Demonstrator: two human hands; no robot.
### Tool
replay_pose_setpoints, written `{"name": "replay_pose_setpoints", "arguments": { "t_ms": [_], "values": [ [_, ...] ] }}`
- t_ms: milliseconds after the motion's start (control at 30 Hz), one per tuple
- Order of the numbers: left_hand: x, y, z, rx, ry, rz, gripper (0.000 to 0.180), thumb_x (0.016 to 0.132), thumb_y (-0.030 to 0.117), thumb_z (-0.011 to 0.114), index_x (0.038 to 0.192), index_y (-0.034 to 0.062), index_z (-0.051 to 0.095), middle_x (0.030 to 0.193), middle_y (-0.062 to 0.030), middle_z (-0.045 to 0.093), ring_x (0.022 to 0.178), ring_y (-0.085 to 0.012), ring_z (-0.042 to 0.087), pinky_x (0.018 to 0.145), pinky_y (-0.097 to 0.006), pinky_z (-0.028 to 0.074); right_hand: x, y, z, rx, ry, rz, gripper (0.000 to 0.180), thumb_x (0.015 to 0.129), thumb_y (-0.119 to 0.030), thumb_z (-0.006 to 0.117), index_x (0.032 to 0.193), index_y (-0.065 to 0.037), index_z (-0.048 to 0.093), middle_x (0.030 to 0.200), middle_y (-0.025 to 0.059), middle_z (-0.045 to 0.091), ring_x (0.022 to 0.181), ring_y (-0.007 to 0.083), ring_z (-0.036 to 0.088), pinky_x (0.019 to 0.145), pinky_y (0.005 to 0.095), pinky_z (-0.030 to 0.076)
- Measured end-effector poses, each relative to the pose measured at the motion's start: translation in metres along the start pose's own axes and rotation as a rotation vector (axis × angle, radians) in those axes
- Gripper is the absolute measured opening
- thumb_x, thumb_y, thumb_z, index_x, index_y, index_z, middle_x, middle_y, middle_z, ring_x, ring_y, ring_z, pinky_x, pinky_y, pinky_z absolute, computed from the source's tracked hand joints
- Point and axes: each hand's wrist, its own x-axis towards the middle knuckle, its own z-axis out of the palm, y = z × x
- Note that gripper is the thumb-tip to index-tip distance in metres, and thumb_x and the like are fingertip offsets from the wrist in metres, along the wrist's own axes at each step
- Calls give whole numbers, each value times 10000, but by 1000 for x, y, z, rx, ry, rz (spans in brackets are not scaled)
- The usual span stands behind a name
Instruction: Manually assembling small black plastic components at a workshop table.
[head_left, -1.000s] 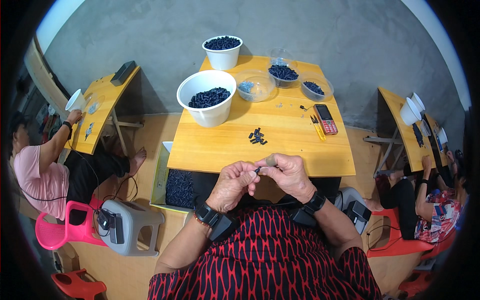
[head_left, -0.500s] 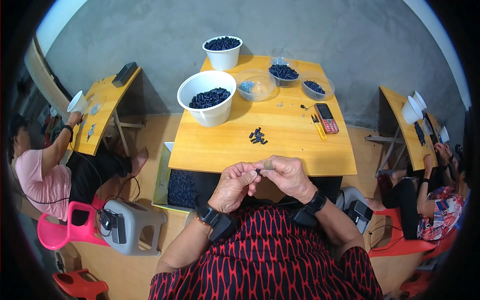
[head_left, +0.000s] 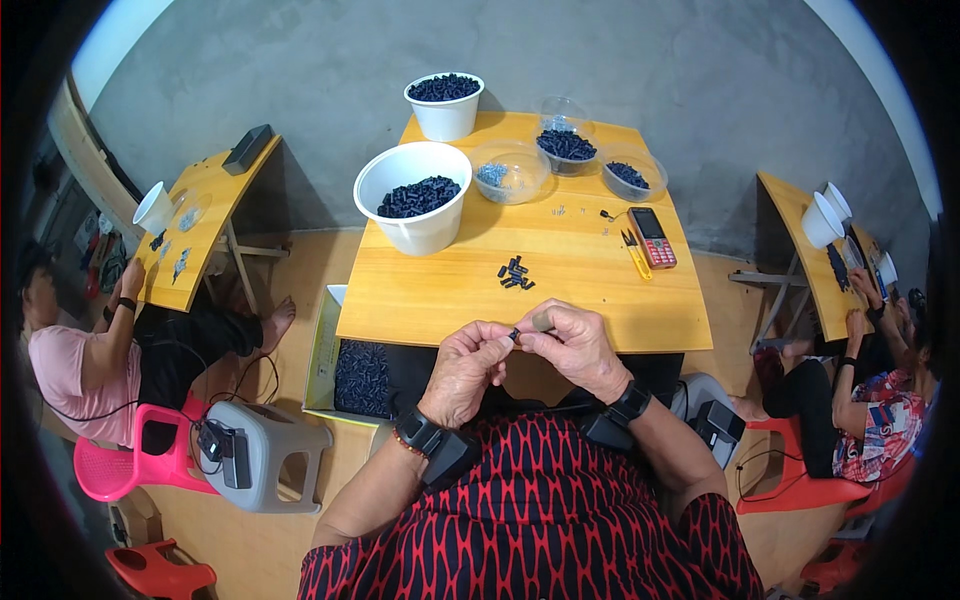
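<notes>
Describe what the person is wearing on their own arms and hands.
Both forearms are bare, without gloves. The left hand has a black wrist device and a thin beaded bracelet behind it; the right hand has a black watch-like band. Short red sleeves carry a black pattern.

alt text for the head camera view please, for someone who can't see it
Seen from above, a person's left hand and right hand pinch a small dark part between them at the near edge of a wooden table. The table holds white buckets and clear bowls of dark pieces, a small loose pile and a phone. Other people work at side tables.
</notes>
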Motion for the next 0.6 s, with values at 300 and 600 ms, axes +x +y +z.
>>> {"name": "replay_pose_setpoints", "arguments": {
  "t_ms": [300,600],
  "values": [
    [-1,4,0,36,-79,-24,90,951,97,665,982,15,641,820,-28,637,650,-93,569,554,-232,476,2,-2,-4,-201,-46,-207,65,829,13,715,832,19,650,844,102,687,762,153,670,662,279,514],
    [0,3,0,-31,-28,-67,88,951,87,656,984,5,656,829,-35,646,671,-101,591,556,-240,488,0,-3,-2,184,-3,140,145,818,-1,739,913,42,639,960,107,688,807,156,687,683,271,557]
  ]
}}
